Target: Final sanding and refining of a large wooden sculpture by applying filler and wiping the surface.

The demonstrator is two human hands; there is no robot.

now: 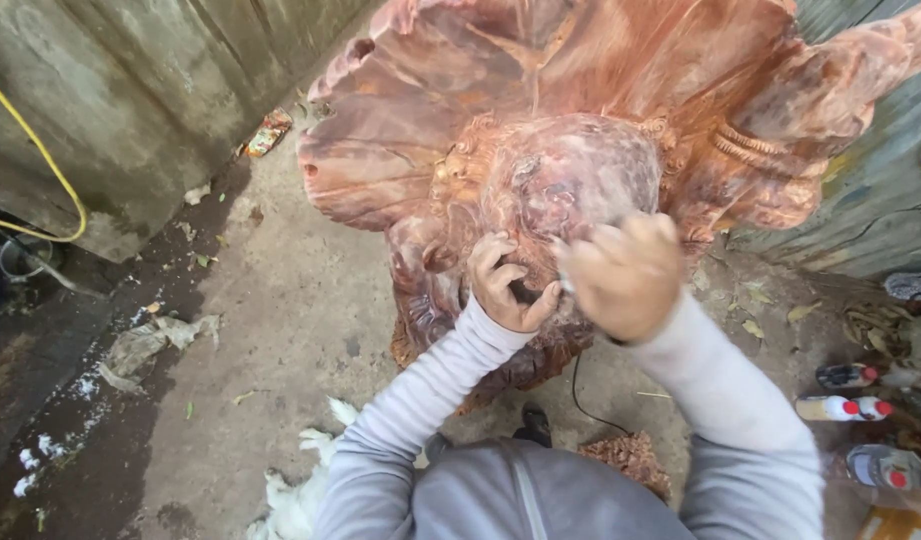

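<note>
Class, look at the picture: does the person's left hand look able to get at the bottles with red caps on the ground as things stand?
Probably not: the left hand rests on the carved wood sculpture, and the red-capped bottles lie beyond the right arm.

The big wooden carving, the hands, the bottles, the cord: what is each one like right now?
Reddish wood carving: upright on the ground, glossy, both hands on it.
Left hand: fingers curled against the carving.
Right hand: blurred, closed in a grip on a small tool, too blurred to identify.
Red-capped bottles: lying on their sides, caps on.
Yellow cord: hanging slack along the wall.
</note>
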